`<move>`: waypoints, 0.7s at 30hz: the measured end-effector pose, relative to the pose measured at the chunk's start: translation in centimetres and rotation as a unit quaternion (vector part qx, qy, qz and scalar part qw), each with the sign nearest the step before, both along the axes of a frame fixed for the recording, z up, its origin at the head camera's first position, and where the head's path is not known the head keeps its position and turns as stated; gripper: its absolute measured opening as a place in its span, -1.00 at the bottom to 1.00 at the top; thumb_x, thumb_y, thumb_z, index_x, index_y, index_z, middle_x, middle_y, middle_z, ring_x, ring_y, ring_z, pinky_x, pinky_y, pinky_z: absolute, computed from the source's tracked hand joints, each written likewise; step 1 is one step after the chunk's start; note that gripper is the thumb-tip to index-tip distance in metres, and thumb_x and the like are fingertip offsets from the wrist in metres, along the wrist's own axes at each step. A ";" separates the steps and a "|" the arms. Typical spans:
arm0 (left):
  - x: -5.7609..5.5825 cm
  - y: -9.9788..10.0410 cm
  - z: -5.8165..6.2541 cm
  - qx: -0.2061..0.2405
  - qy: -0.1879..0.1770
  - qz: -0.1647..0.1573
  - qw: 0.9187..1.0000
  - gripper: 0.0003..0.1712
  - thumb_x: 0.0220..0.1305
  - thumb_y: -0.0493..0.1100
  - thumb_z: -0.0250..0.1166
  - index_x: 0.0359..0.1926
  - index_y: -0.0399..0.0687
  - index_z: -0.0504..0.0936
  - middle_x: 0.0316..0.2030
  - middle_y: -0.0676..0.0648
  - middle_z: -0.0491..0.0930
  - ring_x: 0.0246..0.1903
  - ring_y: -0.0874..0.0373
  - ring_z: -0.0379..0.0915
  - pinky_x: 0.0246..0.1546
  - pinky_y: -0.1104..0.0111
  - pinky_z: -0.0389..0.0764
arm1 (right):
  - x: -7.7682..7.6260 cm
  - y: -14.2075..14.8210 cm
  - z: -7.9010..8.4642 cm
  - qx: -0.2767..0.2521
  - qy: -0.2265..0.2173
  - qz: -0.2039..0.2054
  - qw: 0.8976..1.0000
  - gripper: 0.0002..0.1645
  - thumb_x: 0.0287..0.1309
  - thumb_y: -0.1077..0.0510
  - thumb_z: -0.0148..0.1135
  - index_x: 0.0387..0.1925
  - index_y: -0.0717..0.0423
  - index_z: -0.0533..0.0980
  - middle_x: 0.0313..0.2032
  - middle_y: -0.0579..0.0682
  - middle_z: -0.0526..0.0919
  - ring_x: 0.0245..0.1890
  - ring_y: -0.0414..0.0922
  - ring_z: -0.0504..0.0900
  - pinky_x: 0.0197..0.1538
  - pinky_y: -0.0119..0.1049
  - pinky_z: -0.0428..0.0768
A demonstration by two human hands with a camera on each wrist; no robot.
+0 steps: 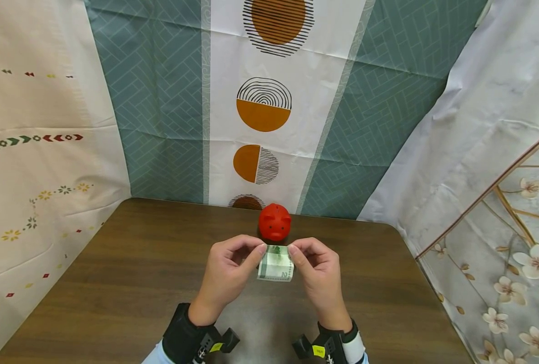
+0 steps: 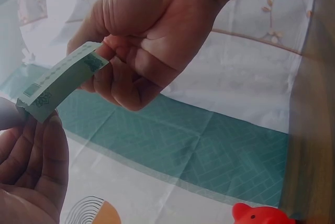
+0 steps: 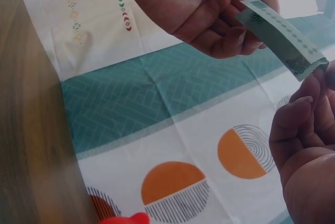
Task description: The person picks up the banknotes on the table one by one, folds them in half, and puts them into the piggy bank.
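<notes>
Both hands pinch a green-and-white banknote [image 1: 276, 267] by its top corners, above the wooden table. My left hand [image 1: 227, 273] has it between thumb and fingertips at one end, and my right hand [image 1: 318, 275] does the same at the other. Seen in the left wrist view, the banknote [image 2: 63, 80] looks folded into a narrow, slightly bent strip. The right wrist view shows a patterned edge along the banknote [image 3: 282, 38]. Just beyond the note, a red pig-shaped figure [image 1: 275, 222] faces me on the table.
The brown wooden table [image 1: 160, 242] ends at a teal and white cloth [image 1: 169, 101] with orange circles. A cream patterned cloth [image 1: 46, 202] hangs at the left, and a white flowered cloth [image 1: 501, 283] hangs at the right. Black camera bands [image 1: 183, 328] wrap both wrists.
</notes>
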State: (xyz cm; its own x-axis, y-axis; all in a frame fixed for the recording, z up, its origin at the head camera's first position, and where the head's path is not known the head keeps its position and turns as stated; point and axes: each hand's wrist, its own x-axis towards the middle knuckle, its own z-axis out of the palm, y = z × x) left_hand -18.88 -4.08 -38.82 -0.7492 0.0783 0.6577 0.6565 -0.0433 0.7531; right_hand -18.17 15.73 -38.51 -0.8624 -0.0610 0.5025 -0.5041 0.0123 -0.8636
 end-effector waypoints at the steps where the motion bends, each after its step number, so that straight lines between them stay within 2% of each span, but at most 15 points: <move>1: 0.0 0.0 0.0 0.001 -0.001 -0.001 1.000 -0.89 0.35 -0.39 0.32 -0.17 -0.18 0.74 -0.35 -0.16 0.71 -0.44 0.17 0.54 -0.42 0.36 0.69 | 0.0 0.0 0.0 -0.002 -0.001 0.000 1.000 -0.89 0.38 0.36 0.18 -0.16 0.29 0.61 -0.35 -0.11 0.70 -0.38 -0.15 0.56 -0.36 -0.39 0.61; 10: 0.0 0.1 0.0 0.002 -0.007 -0.005 1.000 -0.90 0.35 -0.39 0.31 -0.18 -0.18 0.73 -0.35 -0.17 0.70 -0.44 0.17 0.53 -0.44 0.36 0.67 | -0.1 -0.3 -0.1 -0.016 0.008 -0.013 1.000 -0.90 0.36 0.38 0.19 -0.20 0.34 0.61 -0.36 -0.11 0.70 -0.41 -0.16 0.55 -0.36 -0.40 0.61; 14: 0.2 0.3 0.0 0.008 -0.008 0.006 1.000 -0.89 0.34 -0.39 0.32 -0.19 -0.17 0.73 -0.35 -0.15 0.70 -0.43 0.17 0.53 -0.40 0.38 0.69 | -0.2 -0.7 -0.2 0.001 0.027 -0.064 0.998 -0.93 0.29 0.36 0.30 -0.21 0.24 0.64 -0.38 -0.09 0.66 -0.42 -0.17 0.53 -0.42 -0.41 0.57; 16: 0.3 0.6 -0.1 0.011 0.005 0.015 1.000 -0.90 0.33 -0.40 0.33 -0.20 -0.16 0.73 -0.36 -0.13 0.70 -0.43 0.18 0.54 -0.38 0.39 0.70 | -0.2 -1.1 -0.4 0.018 0.056 -0.099 0.993 -0.90 0.21 0.35 0.39 -0.22 0.19 0.67 -0.40 -0.06 0.63 -0.43 -0.17 0.51 -0.43 -0.42 0.55; 18: 0.4 0.9 -0.1 0.013 0.031 0.021 0.999 -0.88 0.30 -0.41 0.36 -0.19 -0.16 0.72 -0.36 -0.11 0.71 -0.40 0.19 0.57 -0.32 0.40 0.72 | -0.2 -1.4 -0.5 0.035 0.088 -0.114 0.989 -0.85 0.18 0.35 0.43 -0.21 0.15 0.70 -0.38 -0.03 0.63 -0.40 -0.18 0.53 -0.41 -0.45 0.58; 21: 0.4 1.4 -0.2 0.007 0.092 0.024 0.995 -0.82 0.24 -0.44 0.39 -0.18 -0.16 0.71 -0.34 -0.10 0.70 -0.37 0.19 0.59 -0.28 0.42 0.73 | -0.2 -1.9 -0.6 0.040 0.123 -0.069 0.989 -0.81 0.27 0.41 0.29 -0.12 0.22 0.70 -0.28 0.05 0.70 -0.33 -0.19 0.60 -0.29 -0.44 0.66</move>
State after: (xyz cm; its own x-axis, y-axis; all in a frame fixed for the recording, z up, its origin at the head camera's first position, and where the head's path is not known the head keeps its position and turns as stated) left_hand -18.49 -2.69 -39.06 -0.6182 0.0354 0.7852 0.7851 -0.0188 0.6190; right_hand -18.34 13.87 -39.13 -0.7169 -0.0002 0.6971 -0.6883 0.1586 -0.7078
